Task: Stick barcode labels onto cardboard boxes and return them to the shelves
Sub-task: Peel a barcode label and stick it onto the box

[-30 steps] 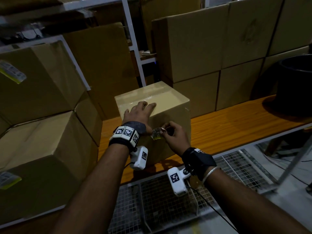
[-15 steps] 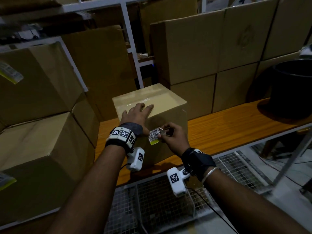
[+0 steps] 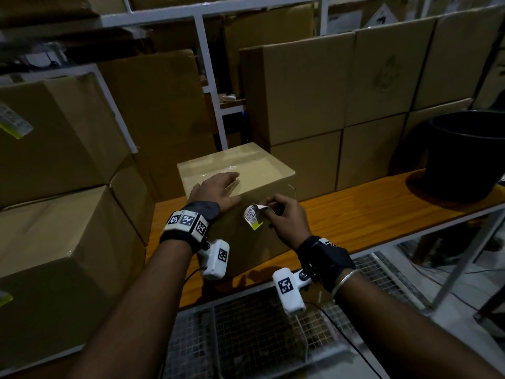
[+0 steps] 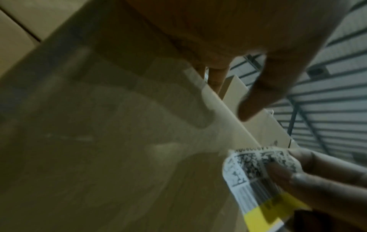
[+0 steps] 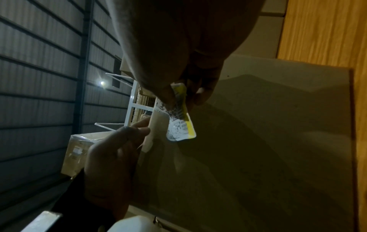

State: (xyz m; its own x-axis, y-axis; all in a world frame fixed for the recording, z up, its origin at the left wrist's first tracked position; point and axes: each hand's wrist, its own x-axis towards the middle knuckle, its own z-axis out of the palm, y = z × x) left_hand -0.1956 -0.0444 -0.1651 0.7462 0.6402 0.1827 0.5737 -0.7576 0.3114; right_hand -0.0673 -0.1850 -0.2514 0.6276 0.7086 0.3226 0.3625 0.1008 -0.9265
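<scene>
A small taped cardboard box (image 3: 262, 170) stands on the orange wooden shelf board (image 3: 369, 214). My left hand (image 3: 216, 187) lies flat on its top near the front edge, fingers straight. My right hand (image 3: 284, 214) pinches a white barcode label with a yellow strip (image 3: 252, 217) just in front of the box's near face. In the left wrist view the label (image 4: 258, 177) is curled beside the box face (image 4: 99, 141), held by fingers at its right side. In the right wrist view the label (image 5: 181, 125) hangs from my thumb and fingers, close to the box (image 5: 278, 141).
Larger cardboard boxes (image 3: 54, 242) are stacked at the left, some with labels (image 3: 11, 121). More boxes (image 3: 328, 91) line the back of the shelf. A dark bucket (image 3: 470, 154) stands at the right. A wire mesh trolley (image 3: 246, 337) is below my arms.
My right hand has brought the label's printed side into view and moved it slightly right along the box's front face. The left hand stays flat on the box top.
</scene>
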